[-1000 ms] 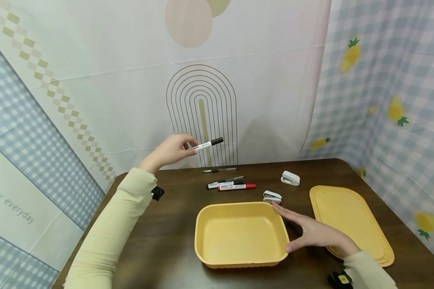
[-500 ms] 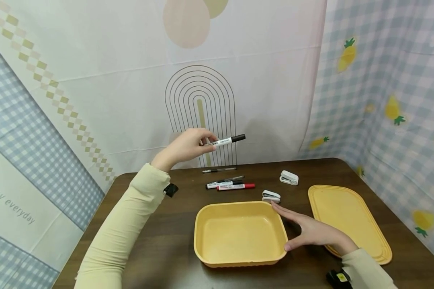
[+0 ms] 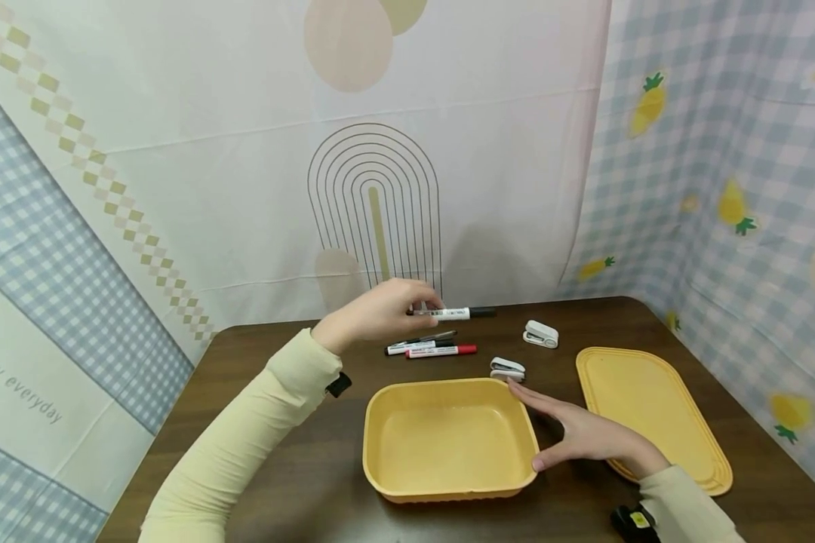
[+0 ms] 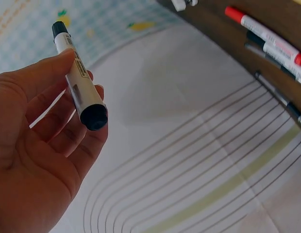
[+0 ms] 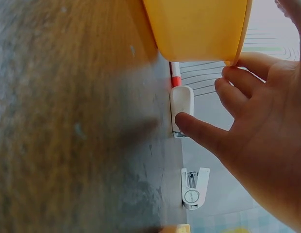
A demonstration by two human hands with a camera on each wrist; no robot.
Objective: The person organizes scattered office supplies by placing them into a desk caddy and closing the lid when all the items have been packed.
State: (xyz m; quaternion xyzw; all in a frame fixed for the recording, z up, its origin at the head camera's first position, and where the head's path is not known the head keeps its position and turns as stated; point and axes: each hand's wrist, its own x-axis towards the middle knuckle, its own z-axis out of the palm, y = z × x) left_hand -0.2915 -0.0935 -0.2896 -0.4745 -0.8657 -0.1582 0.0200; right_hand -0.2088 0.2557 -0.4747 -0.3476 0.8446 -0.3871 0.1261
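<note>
My left hand [image 3: 395,311] pinches a white marker with a black cap [image 3: 456,313] between thumb and fingers, above the far part of the table. In the left wrist view the same marker [image 4: 81,80] slants across the fingers. My right hand [image 3: 587,431] rests against the right side of a yellow plastic box [image 3: 383,494], fingers spread, one fingertip at its far right corner and the thumb lower down. A white mini stapler [image 3: 507,369] lies just behind that corner. Under the left hand lie a red marker [image 3: 441,351], a black-capped marker [image 3: 407,348] and a pen partly covered.
Another white mini stapler [image 3: 540,334] lies farther back on the brown table [image 3: 278,452]. A yellow lid [image 3: 652,415] lies flat to the right of my right hand. A patterned cloth [image 3: 516,151] hangs behind the table.
My left hand has moved right and then down with the marker, which now hangs lower near the table's back edge. The right hand has stayed at the box.
</note>
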